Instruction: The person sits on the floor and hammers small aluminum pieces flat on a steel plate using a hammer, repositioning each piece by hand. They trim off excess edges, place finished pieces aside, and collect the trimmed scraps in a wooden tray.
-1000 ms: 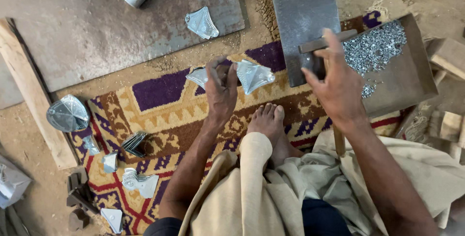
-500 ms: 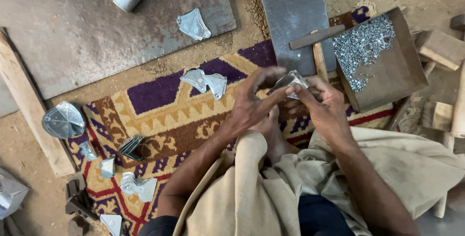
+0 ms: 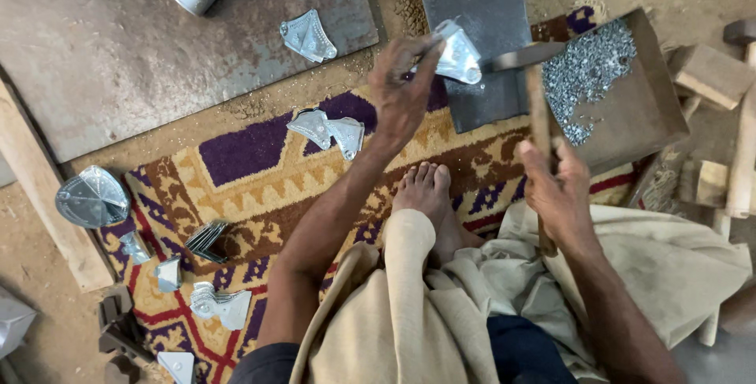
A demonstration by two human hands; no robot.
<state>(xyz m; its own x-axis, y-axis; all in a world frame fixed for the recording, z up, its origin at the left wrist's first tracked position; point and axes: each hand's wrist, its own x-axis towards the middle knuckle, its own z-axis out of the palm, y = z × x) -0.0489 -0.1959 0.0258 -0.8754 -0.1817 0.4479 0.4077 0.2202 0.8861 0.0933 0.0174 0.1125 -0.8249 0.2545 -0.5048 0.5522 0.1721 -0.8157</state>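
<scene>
Hammering time: left hand pinches the fan-shaped metal piece flat on the steel block, right hand grips the hammer handle, head just beside the block. Keep fingertips back, strike square.

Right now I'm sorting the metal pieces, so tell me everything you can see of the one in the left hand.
The metal piece is a thin, shiny, silvery sheet, roughly triangular with rounded corners and embossed ridges. The left hand pinches its left edge, holding it tilted on the dark steel slab. The hammer head, raised by the right hand, hangs beside its right edge.
</scene>
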